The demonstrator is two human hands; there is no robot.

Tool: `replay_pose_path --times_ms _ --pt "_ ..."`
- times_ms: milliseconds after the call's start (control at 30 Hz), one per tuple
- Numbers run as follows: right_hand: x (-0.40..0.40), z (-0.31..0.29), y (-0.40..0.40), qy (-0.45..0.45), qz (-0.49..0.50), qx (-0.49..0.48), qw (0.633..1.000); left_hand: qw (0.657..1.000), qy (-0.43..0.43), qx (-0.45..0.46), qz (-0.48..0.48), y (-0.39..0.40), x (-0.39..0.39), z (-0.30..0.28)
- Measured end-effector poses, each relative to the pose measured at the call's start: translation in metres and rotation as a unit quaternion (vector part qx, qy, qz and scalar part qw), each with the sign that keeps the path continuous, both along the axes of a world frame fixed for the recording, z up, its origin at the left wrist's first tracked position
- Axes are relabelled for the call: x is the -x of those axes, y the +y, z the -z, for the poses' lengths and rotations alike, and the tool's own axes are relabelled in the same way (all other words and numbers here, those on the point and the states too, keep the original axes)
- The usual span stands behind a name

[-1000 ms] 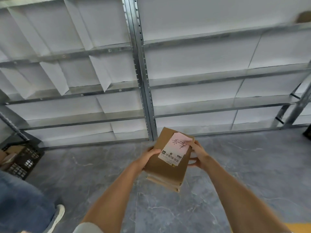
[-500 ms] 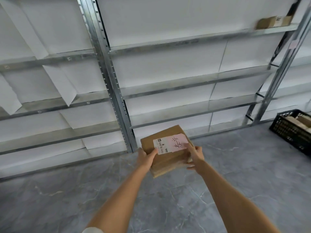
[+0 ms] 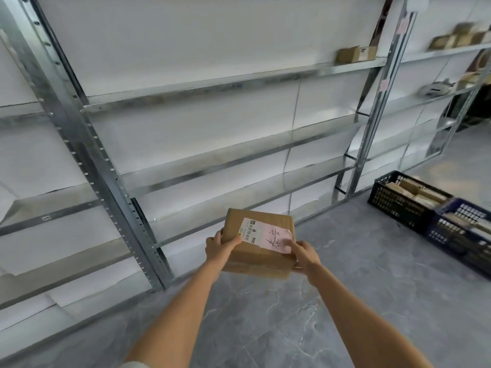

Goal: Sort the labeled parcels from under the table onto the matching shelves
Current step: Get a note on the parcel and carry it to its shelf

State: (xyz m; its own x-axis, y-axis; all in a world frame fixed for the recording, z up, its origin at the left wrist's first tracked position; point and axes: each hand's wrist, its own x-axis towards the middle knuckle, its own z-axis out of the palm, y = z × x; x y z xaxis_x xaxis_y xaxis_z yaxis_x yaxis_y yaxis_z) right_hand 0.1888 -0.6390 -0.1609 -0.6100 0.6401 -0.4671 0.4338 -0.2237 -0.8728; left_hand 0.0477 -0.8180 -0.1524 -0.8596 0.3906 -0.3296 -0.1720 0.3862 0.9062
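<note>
I hold a brown cardboard parcel [image 3: 255, 257] in front of me, above the grey floor. A white and pink label [image 3: 265, 233] with a barcode and handwritten marks is stuck on its top face. My left hand [image 3: 219, 247] grips the parcel's left side. My right hand [image 3: 303, 254] grips its right side, with the thumb on the label's pink end. Metal shelves [image 3: 212, 83] with white backing stand just behind the parcel.
A cardboard box [image 3: 354, 54] sits on an upper shelf at the right. Further right, more boxes [image 3: 457, 38] fill another shelf unit. Two dark plastic crates [image 3: 406, 200] with parcels stand on the floor at the right. A steel upright [image 3: 87, 152] rises at the left.
My view has swung to the right along the shelves, bringing the crates and the far shelf unit into sight. The parcel has turned flatter in my hands; both hands keep their grip.
</note>
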Motion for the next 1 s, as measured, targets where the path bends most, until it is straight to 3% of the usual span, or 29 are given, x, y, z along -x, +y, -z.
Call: replay_pose_path --times_ms 400,567,700,900,1000 --pt "0.014 -0.032 0.131 -0.027 0.013 0.012 0.999 0.992 0.028 -0.019 0.126 0.139 0.051 -0.024" --pt "-0.003 -0.027 0.199 0.033 0.091 0.048 0.994 0.985 0.092 -0.003 0.143 0.226 0.046 -0.025" --pt "-0.017 -0.022 0.265 0.068 0.123 0.063 0.988 0.981 0.095 -0.018 0.168 0.311 0.034 -0.027" --pt "-0.044 -0.022 0.366 0.015 0.150 0.025 0.988 0.980 0.033 -0.090 0.172 0.425 0.005 -0.042" --pt "-0.053 -0.023 0.406 -0.013 0.113 -0.011 0.993 0.975 0.045 -0.098 0.192 0.477 -0.011 -0.048"
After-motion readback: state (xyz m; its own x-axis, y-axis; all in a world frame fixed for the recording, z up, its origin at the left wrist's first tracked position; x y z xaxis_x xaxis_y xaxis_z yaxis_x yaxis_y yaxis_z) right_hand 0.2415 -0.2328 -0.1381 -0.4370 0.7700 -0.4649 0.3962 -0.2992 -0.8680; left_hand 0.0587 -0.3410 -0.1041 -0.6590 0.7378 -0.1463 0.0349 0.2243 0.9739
